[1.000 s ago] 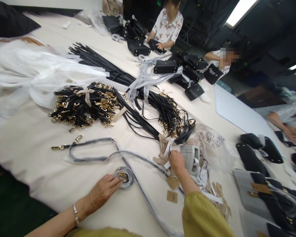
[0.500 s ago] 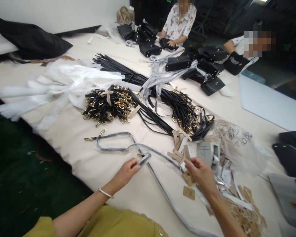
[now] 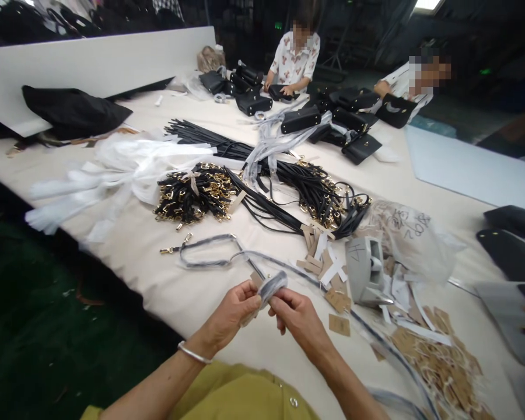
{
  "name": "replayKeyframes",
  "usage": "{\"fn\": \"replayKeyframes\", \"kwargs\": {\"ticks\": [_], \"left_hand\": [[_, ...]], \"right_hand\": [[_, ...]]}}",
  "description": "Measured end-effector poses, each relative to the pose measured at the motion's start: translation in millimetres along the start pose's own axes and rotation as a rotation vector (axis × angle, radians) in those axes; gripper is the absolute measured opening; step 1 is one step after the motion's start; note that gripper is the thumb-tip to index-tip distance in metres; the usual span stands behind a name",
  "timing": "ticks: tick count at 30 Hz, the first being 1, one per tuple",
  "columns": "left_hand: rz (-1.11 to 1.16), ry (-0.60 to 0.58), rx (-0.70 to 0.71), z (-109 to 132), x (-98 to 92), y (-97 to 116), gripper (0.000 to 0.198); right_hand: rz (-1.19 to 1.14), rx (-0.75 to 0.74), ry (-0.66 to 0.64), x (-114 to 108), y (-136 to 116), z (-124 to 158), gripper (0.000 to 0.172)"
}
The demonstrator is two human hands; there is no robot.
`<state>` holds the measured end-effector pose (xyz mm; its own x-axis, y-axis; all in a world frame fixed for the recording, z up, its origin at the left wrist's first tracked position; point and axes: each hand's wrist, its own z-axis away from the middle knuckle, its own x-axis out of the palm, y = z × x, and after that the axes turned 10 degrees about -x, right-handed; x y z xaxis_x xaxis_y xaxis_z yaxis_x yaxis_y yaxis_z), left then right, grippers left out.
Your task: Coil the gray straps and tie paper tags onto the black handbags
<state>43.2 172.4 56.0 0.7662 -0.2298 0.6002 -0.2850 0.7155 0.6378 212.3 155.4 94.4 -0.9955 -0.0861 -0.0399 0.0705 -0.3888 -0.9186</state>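
Observation:
My left hand (image 3: 236,306) pinches a black strap in clear plastic (image 3: 275,282), bent into a small loop at the table's front. A brown card strip (image 3: 256,279) shows against that loop, partly hidden by my fingers. Meeting it from the other side, my right hand (image 3: 295,312) has its fingers closed on the loop's lower edge. Another wrapped strap (image 3: 207,263) with gold clips lies just beyond my hands. To the right are brown and white card strips (image 3: 317,262), a grey tape dispenser (image 3: 359,271) and a loose brown tag (image 3: 339,325).
Bundled black straps (image 3: 289,219) and a tied bunch with gold clips (image 3: 196,195) lie mid-table. White wrapping strips (image 3: 131,166) spread left; stringed brown tags (image 3: 441,350) pile right, near a plastic bag (image 3: 406,233). Two people handle black bags (image 3: 301,119) across the table.
My right hand has moved left from the card strips to the strap in my left hand. A brown card strip now shows at the loop. The camera view has shifted.

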Motion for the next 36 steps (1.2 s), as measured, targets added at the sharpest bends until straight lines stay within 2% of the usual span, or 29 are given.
{"fn": "replayKeyframes", "kwargs": {"ticks": [4, 7, 11, 16, 19, 22, 26, 30, 31, 34, 36], "left_hand": [[-0.181, 0.084, 0.068, 2.8, 4.8, 4.2, 0.034], [-0.304, 0.145, 0.089, 3.1, 7.6, 5.7, 0.031], [-0.368, 0.148, 0.101, -0.4, 13.9, 6.4, 0.029], [-0.331, 0.059, 0.144, -4.4, 28.1, 9.8, 0.023], [-0.336, 0.097, 0.148, -4.3, 34.7, 10.5, 0.021], [-0.436, 0.150, 0.131, -2.1, 36.3, 11.6, 0.015], [-0.594, 0.155, 0.111, 1.4, 31.8, 19.9, 0.009], [-0.820, 0.307, 0.284, 0.8, 27.0, 31.2, 0.013], [-0.818, 0.332, 0.281, 0.0, 26.3, 33.0, 0.011], [-0.673, 0.317, 0.110, -3.4, 24.3, 34.4, 0.006], [-0.645, 0.304, 0.050, -6.5, 22.2, 32.0, 0.007]], "right_hand": [[-0.349, 0.096, -0.066, -5.8, 4.0, 17.6, 0.038], [-0.560, 0.148, -0.046, -9.1, 13.2, 26.7, 0.041], [-0.475, 0.118, 0.040, -8.2, 24.4, 25.4, 0.040], [-0.389, 0.001, 0.228, 0.6, 30.7, 14.4, 0.041], [-0.272, -0.122, 0.341, 6.3, 36.6, 9.0, 0.037], [-0.196, -0.189, 0.419, 9.6, 44.9, 5.5, 0.036], [-0.136, -0.178, 0.456, 13.5, 51.6, 3.6, 0.038], [-0.118, -0.174, 0.433, 20.2, 53.8, 2.9, 0.039], [-0.132, -0.171, 0.435, 21.5, 54.2, 2.5, 0.039], [-0.163, -0.161, 0.432, 22.8, 54.6, 0.5, 0.037], [-0.161, -0.153, 0.427, 21.3, 53.3, -0.7, 0.036]]}}
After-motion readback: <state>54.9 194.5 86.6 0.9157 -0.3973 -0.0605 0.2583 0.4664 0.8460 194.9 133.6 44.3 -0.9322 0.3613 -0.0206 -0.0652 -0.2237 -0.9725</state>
